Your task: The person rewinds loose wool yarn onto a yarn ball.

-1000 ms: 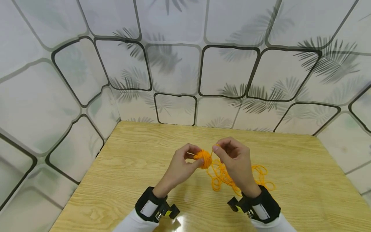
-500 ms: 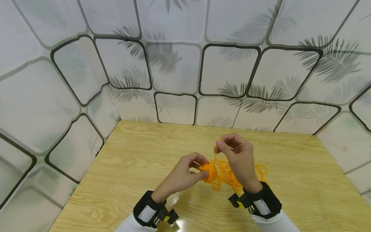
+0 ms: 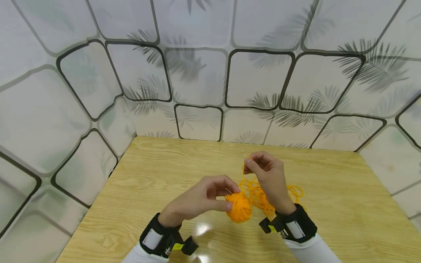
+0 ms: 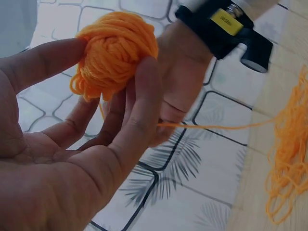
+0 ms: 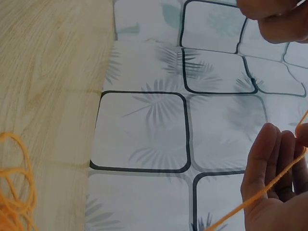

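A ball of orange yarn (image 3: pixel 239 211) is in the person's left hand (image 3: pixel 204 195). The thumb is on one side of the ball and the fingers are on the other, so this grip is about as wide as the ball. The yarn goes round it in many turns, and small loops stick out at one edge.

The right hand (image 3: pixel 269 179) is farther back than the ball and to its right. Its thumb and finger pinch a thin orange strand (image 4: pixel 216 127), so that grip is narrow. One part of the strand hangs down toward the ball. Another part runs off to a loose heap of yarn (image 4: pixel 292 144), a messy tangle just to the right of the ball.

The wooden table (image 3: pixel 164 175) spreads out around the ball. Behind the ball is a pale wall (image 3: pixel 202 76) with dark lines and gray leaves. Nearer the person than the ball, black wrist bands (image 3: pixel 300 223) sit above white sleeves (image 3: pixel 312 250).
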Available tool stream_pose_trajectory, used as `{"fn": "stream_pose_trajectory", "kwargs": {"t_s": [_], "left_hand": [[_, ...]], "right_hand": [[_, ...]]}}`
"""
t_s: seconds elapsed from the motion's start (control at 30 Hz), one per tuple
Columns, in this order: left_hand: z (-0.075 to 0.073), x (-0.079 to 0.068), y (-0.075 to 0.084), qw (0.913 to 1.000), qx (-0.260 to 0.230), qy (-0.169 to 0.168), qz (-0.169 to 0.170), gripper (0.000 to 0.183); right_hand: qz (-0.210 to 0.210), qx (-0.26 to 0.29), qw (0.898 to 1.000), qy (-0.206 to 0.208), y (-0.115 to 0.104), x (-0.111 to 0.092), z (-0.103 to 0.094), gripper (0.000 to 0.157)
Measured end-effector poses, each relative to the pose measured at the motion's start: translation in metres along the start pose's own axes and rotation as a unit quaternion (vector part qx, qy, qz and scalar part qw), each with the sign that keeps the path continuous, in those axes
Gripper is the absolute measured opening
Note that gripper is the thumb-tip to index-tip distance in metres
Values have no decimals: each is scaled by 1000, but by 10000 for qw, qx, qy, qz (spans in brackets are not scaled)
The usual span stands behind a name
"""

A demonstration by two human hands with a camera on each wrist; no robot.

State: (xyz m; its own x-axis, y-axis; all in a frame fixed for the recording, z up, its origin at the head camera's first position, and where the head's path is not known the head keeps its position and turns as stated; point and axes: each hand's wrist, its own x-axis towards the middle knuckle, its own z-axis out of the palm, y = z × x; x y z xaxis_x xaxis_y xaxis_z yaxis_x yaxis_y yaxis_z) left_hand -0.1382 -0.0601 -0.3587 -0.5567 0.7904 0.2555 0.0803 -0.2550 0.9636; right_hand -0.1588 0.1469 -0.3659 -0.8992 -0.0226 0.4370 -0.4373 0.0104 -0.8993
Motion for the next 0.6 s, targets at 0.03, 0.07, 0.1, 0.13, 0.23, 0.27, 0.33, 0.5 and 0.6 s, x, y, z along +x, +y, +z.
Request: {"fn": "stream_pose_trajectory", "kwargs": {"t_s": [0.03, 0.07, 0.1, 0.13, 0.23, 0.27, 0.33, 0.5, 0.6], "left_hand": [[0, 0, 1, 9999, -116, -6, 78, 28], [-1, 0, 2, 9995, -277, -6, 148, 29], [-1, 0, 3, 9988, -438, 28, 199, 29], [-2, 0, 4, 9979, -607, 87, 230, 29], [-5, 1, 3, 9927, -1090, 444, 248, 26], [-7, 1, 3, 9899, -1234, 655, 234, 25], [-10, 2, 1, 9820, -1479, 1156, 201, 25], [-17, 7, -3, 9456, -2049, 2518, 193, 34], [-20, 9, -7, 9226, -2223, 3149, 158, 40]], "right_hand": [[155, 83, 9998, -48, 1, -1, 0, 20], [329, 159, 9993, -84, 3, -2, 0, 22], [496, 217, 9985, -120, 4, -4, 0, 24], [651, 267, 9974, -175, 5, -5, 0, 26], [947, 259, 9947, -307, 6, -8, -1, 30], [990, 265, 9941, -365, 6, -9, -2, 30], [1024, 346, 9930, -478, 6, -10, -3, 31], [889, 521, 9919, -741, 5, -11, -6, 28], [677, 516, 9932, -794, 4, -12, -9, 24]]}}
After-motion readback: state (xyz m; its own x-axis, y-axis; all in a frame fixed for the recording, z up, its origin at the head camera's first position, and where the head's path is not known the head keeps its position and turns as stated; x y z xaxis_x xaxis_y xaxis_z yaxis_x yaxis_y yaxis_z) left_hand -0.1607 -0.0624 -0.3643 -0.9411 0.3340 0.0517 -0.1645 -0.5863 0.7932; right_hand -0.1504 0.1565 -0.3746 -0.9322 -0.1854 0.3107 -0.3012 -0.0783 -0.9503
